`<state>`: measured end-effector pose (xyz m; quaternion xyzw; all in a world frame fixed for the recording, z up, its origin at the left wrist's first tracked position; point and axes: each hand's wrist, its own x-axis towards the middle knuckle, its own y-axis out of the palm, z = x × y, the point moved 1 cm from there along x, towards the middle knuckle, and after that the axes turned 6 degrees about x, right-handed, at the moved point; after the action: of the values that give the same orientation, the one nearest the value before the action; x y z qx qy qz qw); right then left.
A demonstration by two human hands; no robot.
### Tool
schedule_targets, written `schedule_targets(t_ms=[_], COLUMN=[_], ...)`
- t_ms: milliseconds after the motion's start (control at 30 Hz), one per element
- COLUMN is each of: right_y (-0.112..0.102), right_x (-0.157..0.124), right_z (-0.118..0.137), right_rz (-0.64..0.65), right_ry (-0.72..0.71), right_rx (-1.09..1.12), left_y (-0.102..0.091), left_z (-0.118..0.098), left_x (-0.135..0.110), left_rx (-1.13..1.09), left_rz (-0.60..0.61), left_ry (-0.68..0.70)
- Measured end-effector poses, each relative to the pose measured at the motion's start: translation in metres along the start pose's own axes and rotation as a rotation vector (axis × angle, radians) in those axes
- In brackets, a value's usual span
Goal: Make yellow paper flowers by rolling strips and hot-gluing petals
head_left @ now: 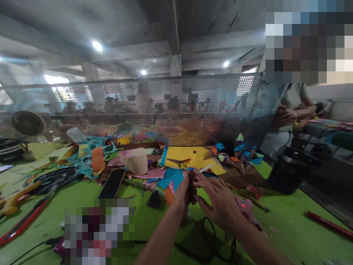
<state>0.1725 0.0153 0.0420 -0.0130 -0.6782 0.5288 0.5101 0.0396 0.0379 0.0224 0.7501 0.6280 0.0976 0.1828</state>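
Observation:
My left hand (186, 189) is raised over the green table (143, 217), its fingers closed round something small that they mostly hide. A bit of blue shows at its fingertips, too small to name. Close on its right, my right hand (217, 195) has its fingers stretched out and the thumb apart, the fingertips at or near the left fingertips. Under the right wrist lies a pink glue gun (246, 208) with a red light. Blue paper pieces (171, 178) and a small black item (156, 198) lie just beyond the left hand.
Coloured paper scraps (91, 156) cover the table's back, with scissors (178, 161) on yellow paper (198, 152). A phone (112, 184), red-handled cutters (27, 217), a dark jar (286, 171) and a cable (212, 235) surround the hands. Behind stands a perforated metal screen (165, 99); a person (292, 110) stands right.

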Motion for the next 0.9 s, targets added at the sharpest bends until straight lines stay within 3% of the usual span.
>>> schedule_targets(t_ms=[567, 900], right_y=[-0.0013, 0.0009], right_x=[0.0008, 0.0006], right_z=[0.0037, -0.0008], right_rz=[0.021, 0.043], right_ry=[-0.011, 0.014], right_rx=[-0.015, 0.008], left_y=[-0.0013, -0.0001], left_z=[0.0055, 0.0044], left_x=[0.0070, 0.0045], left_rx=[-0.009, 0.002], left_rz=[-0.086, -0.046], left_ry=[-0.020, -0.006])
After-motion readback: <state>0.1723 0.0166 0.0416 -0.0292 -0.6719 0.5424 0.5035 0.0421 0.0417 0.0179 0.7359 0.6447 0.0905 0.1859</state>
